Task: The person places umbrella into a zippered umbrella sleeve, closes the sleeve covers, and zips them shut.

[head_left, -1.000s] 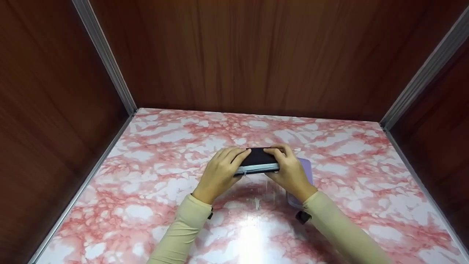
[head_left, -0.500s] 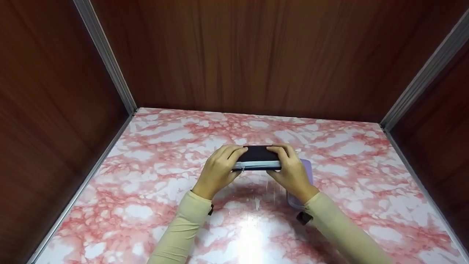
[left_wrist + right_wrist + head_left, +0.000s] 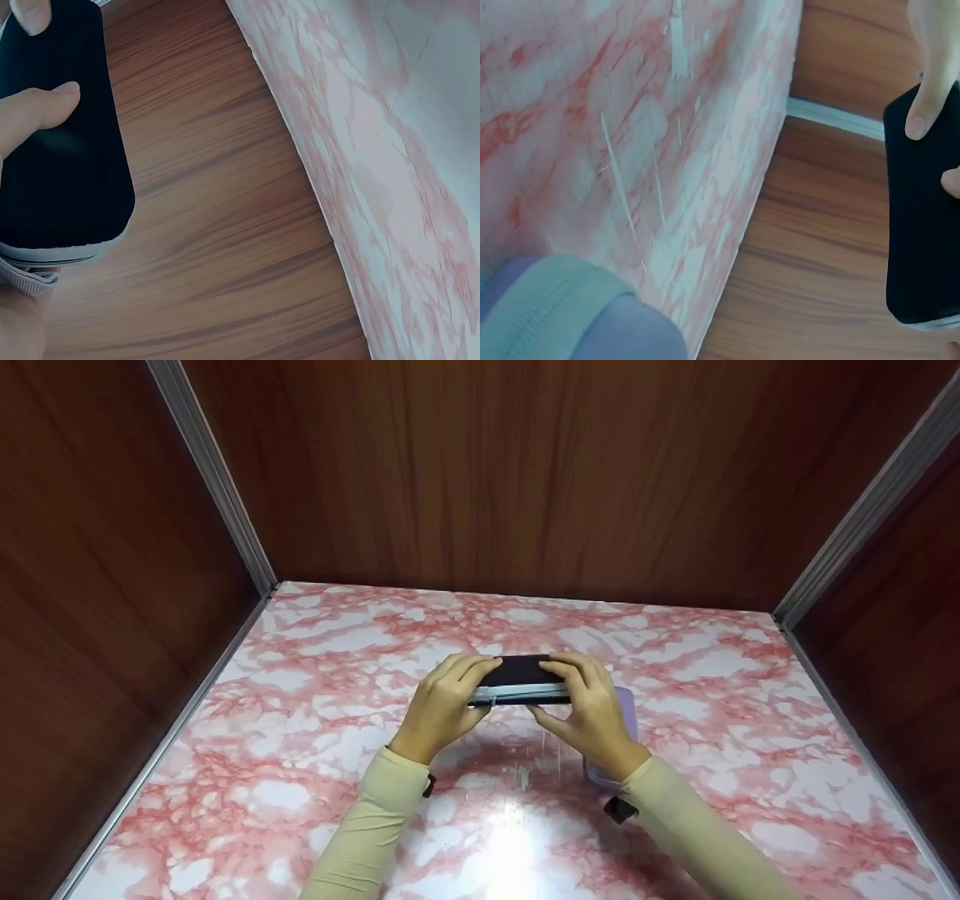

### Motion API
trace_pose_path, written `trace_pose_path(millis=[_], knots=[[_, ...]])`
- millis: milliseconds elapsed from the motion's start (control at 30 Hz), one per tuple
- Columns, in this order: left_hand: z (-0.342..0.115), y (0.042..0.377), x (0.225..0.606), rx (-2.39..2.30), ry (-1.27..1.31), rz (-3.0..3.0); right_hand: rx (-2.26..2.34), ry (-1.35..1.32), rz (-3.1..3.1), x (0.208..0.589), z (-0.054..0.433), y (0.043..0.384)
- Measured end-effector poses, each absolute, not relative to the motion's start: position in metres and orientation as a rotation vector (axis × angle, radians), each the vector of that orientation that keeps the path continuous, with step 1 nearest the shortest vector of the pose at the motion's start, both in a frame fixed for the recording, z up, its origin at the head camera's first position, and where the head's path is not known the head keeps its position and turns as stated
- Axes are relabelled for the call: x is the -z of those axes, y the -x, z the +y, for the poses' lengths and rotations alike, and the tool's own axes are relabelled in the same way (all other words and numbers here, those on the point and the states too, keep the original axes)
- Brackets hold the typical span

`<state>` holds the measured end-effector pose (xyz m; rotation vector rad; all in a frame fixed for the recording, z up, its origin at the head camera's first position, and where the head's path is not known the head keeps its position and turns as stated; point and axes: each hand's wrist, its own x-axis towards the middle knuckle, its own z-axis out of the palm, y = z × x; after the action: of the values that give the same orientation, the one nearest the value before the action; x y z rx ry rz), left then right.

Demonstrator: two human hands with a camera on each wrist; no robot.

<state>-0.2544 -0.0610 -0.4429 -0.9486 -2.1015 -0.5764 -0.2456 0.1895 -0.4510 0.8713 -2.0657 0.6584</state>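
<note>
A black zippered case [image 3: 521, 669] with a pale grey-blue zip band is held up over the marbled tabletop, its zip side toward me in the head view. My left hand [image 3: 441, 703] grips its left end, fingers over the top and thumb underneath. At the other end my right hand [image 3: 592, 716] holds it likewise, the thumb low along the near edge. The left wrist view shows the black face of the case [image 3: 67, 172], a digit lying across it, and a small fabric loop [image 3: 34, 281] at its end. The case's far side is hidden.
A purple case [image 3: 628, 709] lies on the tabletop, partly hidden beneath my right wrist; a pale zip band [image 3: 562, 307] runs along it in the right wrist view. Brown wood-grain panels [image 3: 480, 472] with metal corner strips enclose the red-and-white tabletop [image 3: 315, 720].
Both hands have shifted the black case slightly away from me and a little left. Its tilt has levelled out, and the right thumb has slid inward along the near edge.
</note>
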Motion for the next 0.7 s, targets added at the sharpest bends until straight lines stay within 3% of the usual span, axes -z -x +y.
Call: trace_pose_path(millis=[700], knots=[[-0.05, 0.259, 0.439, 0.605, 0.923, -2.116, -0.512, -0.992, -1.91, 0.43, 0.154, 0.221]])
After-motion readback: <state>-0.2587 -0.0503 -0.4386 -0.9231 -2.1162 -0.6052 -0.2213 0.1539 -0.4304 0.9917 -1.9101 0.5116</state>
